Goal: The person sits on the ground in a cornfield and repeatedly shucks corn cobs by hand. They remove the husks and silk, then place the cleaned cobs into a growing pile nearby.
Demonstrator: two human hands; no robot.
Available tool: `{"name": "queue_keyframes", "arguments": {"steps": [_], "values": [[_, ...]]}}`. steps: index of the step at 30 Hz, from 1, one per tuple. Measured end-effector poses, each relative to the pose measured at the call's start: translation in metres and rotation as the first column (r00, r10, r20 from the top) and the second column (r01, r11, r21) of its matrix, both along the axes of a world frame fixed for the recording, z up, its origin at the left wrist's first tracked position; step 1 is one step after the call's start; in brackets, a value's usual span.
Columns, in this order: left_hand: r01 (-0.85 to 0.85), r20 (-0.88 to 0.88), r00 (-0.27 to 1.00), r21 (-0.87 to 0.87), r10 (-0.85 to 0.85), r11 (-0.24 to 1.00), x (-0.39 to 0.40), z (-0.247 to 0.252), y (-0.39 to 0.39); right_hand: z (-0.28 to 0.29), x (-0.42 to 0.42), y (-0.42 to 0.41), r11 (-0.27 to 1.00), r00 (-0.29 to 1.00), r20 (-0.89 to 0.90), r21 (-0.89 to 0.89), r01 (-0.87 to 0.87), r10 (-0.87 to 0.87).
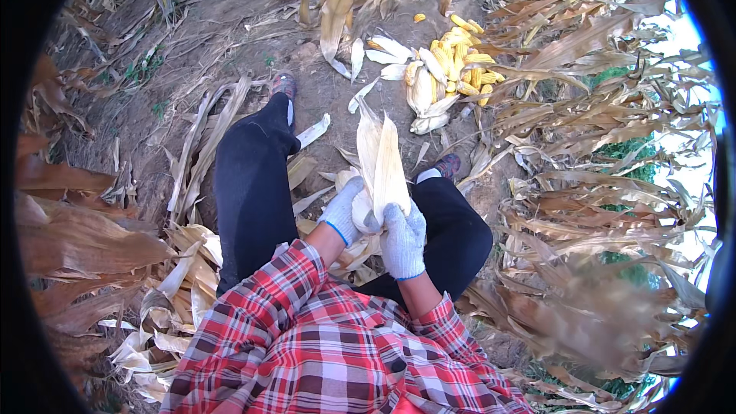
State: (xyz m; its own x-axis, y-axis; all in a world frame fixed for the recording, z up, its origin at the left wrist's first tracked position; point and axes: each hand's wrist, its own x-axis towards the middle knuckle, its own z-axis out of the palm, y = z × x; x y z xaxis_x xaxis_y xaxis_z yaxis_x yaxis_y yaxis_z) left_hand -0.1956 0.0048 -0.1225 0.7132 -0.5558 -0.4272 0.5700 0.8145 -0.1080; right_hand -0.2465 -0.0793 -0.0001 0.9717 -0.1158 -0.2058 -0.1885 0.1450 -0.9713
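Note:
An ear of corn in its pale dry husk [384,167] points away from me, above the gap between my knees. My left hand [344,211], in a white knit glove with blue trim, is closed around the husk's lower left side. On its lower right side my right hand [403,238], gloved the same way, grips the base. Whether any kernels show between the hands cannot be told. Beyond them lies a heap of husked yellow corn ears [460,60], with partly husked ears [425,92] at its near left edge. A single yellow ear piece [419,18] lies apart.
Dry standing corn stalks and leaves [575,184] line the right side. Brown leaves [86,236] hang at the left. Loose husks [190,264] pile beside my left leg, and more lie between my legs. Bare soil [218,34] stretches ahead, with a husk strip [314,130] near my left shoe.

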Motion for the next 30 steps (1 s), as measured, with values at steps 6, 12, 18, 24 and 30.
{"name": "queue_keyframes", "arguments": {"steps": [6,12,18,24,30], "values": [[-0.034,0.03,0.999,0.288,0.026,0.957,0.015,0.009,0.013,0.018,0.021,-0.022,0.247,0.981,-0.189,0.95,0.192,-0.036],[-0.054,0.191,0.981,0.24,0.007,0.969,0.022,0.031,0.031,0.01,0.016,-0.051,0.993,0.994,-0.087,0.09,0.077,-0.07],[-0.058,0.227,0.974,0.22,0.006,0.974,0.01,0.049,0.029,-0.031,-0.01,-0.064,0.811,0.889,-0.342,-0.396,-0.431,0.305],[-0.132,0.478,0.875,0.388,-0.076,0.912,0.013,0.043,0.013,-0.002,0.025,-0.029,0.838,0.981,-0.124,-0.511,-0.19,0.147],[-0.025,0.393,0.889,0.554,-0.235,0.832,0.001,0.027,0.016,-0.008,0.02,-0.027,0.744,0.996,-0.085,-0.663,-0.085,0.038]]}}
